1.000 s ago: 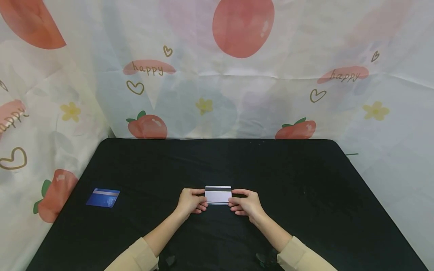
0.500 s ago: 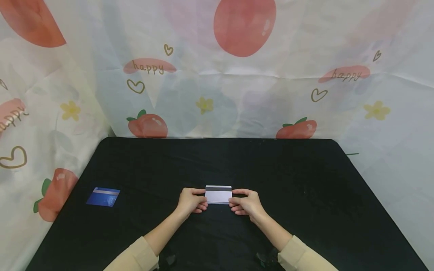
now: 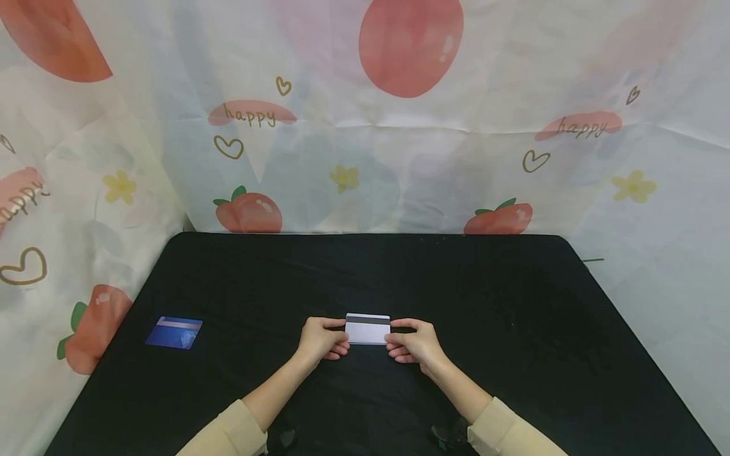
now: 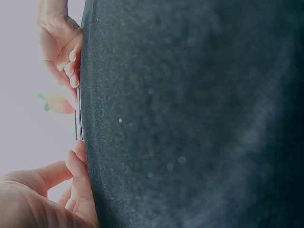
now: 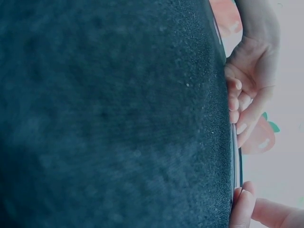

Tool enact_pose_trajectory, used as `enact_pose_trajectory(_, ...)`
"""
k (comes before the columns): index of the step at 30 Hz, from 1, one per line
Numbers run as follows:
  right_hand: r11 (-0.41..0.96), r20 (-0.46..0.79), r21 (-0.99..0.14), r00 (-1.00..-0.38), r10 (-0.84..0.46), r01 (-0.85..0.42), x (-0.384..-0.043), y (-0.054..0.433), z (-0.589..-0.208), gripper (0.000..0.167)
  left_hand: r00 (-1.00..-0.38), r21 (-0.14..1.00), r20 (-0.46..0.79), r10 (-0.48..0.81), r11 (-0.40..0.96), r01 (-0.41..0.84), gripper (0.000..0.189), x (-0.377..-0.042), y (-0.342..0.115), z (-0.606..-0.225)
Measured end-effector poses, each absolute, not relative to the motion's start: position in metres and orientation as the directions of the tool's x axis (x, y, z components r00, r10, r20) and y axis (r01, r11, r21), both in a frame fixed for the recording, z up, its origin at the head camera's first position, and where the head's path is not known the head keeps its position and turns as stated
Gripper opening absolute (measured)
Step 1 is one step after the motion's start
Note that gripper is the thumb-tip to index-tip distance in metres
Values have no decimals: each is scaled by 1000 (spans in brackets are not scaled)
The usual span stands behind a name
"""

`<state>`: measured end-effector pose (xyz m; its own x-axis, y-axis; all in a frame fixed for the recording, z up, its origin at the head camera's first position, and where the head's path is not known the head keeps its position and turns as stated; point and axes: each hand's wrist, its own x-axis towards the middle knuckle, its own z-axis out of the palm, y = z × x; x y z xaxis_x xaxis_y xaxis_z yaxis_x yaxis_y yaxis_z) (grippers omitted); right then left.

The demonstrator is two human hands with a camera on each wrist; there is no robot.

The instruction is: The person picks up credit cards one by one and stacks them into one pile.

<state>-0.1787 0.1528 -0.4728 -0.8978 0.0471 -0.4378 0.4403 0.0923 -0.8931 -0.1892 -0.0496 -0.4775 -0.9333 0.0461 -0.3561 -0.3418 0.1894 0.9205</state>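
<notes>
A white card (image 3: 367,332) with a dark magnetic stripe along its far edge lies flat at the middle of the black table. Thin layered edges show beneath it in both wrist views, so it tops a small stack of cards (image 5: 234,156). My left hand (image 3: 320,340) holds the left short side of the stack between thumb and fingers. At the right short side, my right hand (image 3: 417,344) grips it the same way. The stack's edge (image 4: 79,121) sits right at the table surface, with fingertips at each end.
A blue card (image 3: 174,333) with a pale stripe lies apart on the table's left side. The black table (image 3: 365,272) reaches back to a white curtain (image 3: 399,164) printed with fruit, hearts and flowers. Dark small objects (image 3: 447,437) show near the right sleeve.
</notes>
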Motion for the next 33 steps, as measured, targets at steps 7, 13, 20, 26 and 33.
enact_pose_trajectory(7, 96, -435, -895, -900, 35, 436, -178, 153, -473, 34, -931, 919, -361, 51, 186, -347, 34, -189, -50, -477)
enact_pose_trajectory(13, 118, -442, -890, -897, 23, 441, -179, 154, -471, 33, -926, 919, -371, 73, 173, -354, 33, -190, -52, -476)
enact_pose_trajectory(20, 167, -431, -889, -902, 12, 427, -184, 159, -462, 27, -911, 901, -395, 119, 244, -359, 30, -193, -61, -467)
enact_pose_trajectory(26, 171, -419, -894, -908, 7, 414, -191, 162, -454, 26, -901, 875, -425, 84, 292, -386, 25, -202, -81, -455)
enact_pose_trajectory(33, 152, -410, -903, -911, -32, 401, -197, 154, -444, 29, -907, 870, -420, 27, 295, -394, 29, -213, -114, -448)
